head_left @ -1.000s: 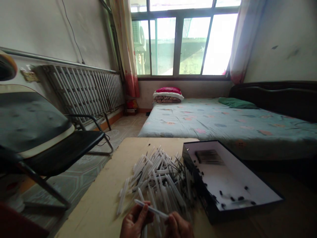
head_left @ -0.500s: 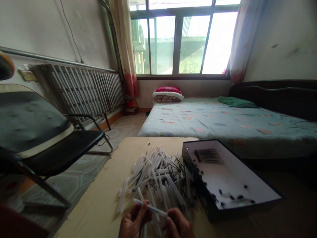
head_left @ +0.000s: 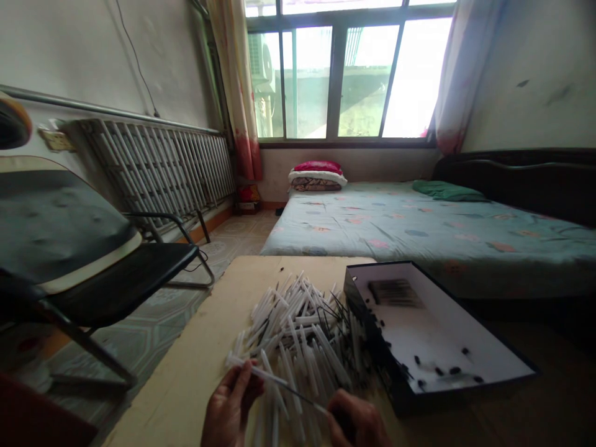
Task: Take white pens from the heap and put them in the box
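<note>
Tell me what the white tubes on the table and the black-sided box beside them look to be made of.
White tubes: probably plastic, smooth with a dull sheen, slim and uniform, slightly translucent. Box: likely cardboard, thin straight walls, matte white inside, glossy black outside. Table: looks like pale, matte wood or board, though the blur leaves it open.

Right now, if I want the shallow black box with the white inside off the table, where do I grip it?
Probably the black box is best taken by its near long wall, from the pile of white pen tubes side: the walls are low and the top open. Lift level, since small black caps lie loose inside.
</note>
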The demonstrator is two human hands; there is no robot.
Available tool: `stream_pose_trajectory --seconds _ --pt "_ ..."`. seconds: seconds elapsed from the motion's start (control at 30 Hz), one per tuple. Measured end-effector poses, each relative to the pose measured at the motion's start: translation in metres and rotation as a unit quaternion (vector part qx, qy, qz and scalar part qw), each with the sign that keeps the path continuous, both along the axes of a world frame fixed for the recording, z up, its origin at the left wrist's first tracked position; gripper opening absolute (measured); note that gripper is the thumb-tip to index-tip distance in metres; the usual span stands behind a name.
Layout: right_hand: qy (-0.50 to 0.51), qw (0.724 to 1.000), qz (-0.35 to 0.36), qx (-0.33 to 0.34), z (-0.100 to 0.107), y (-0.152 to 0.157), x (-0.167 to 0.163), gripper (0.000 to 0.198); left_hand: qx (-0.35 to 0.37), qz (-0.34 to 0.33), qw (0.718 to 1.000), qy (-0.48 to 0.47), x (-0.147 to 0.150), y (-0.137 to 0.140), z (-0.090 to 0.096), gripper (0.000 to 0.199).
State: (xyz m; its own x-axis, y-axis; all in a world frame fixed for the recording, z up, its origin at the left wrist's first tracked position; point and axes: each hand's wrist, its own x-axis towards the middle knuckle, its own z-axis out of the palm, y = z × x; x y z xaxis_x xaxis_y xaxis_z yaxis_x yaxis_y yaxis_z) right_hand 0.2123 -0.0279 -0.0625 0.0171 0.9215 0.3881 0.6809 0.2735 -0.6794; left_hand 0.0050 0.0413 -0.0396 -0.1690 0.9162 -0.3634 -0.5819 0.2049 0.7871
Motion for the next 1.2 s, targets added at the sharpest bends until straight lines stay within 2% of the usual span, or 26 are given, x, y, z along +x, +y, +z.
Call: stream_pose_trajectory --seconds 0.07,0.13,0.2,0.3,0.37,0.5,0.6,0.7,0.8,0.87,0.93,1.03,1.2 --pt "-0.014 1.0 0.015 -0.02 0.017 0.0 0.016 0.023 0.013 0.042 0.999 -0.011 -0.011 0.01 0.002 0.027" --pt "-0.014 0.999 -0.014 -0.041 0.03 0.002 0.028 0.024 0.021 0.053 0.998 0.0 -0.014 0.018 0.006 0.026" --pt "-0.022 0.995 -0.085 -0.052 0.036 0.009 0.033 0.026 0.032 0.023 0.999 0.034 -0.008 0.023 0.009 0.026" --pt "-0.054 0.979 -0.188 -0.047 0.037 0.026 0.031 0.028 0.055 -0.06 0.99 0.112 0.018 0.026 0.014 0.028" --pt "-0.08 0.971 -0.224 -0.031 0.035 0.04 0.028 0.03 0.071 -0.1 0.981 0.147 0.04 0.029 0.016 0.027" --pt "-0.109 0.954 -0.278 -0.014 0.031 0.063 0.026 0.04 0.089 -0.14 0.973 0.163 0.074 0.038 0.015 0.033" --pt "-0.104 0.956 -0.274 -0.008 0.037 0.058 0.025 0.039 0.099 -0.14 0.969 0.176 0.081 0.041 0.012 0.046" --pt "-0.088 0.973 -0.214 0.011 0.054 0.041 0.033 0.031 0.116 -0.116 0.965 0.206 0.077 0.037 0.01 0.052" --pt "-0.111 0.969 -0.22 -0.005 0.077 0.037 0.064 0.03 0.14 -0.095 0.952 0.255 0.068 0.031 0.008 0.052" --pt "-0.182 0.949 -0.251 -0.062 0.089 0.05 0.099 0.026 0.146 -0.095 0.946 0.274 0.062 0.026 0.007 0.049" --pt "-0.264 0.925 -0.24 -0.129 0.092 0.071 0.138 0.022 0.145 -0.103 0.943 0.282 0.059 0.021 0.006 0.045" --pt "-0.307 0.906 -0.227 -0.186 0.081 0.103 0.187 0.011 0.137 -0.106 0.943 0.285 0.055 0.014 0.006 0.039" --pt "-0.356 0.875 -0.194 -0.265 0.042 0.129 0.224 0.021 0.136 -0.111 0.945 0.277 0.054 0.0 0.007 0.039"
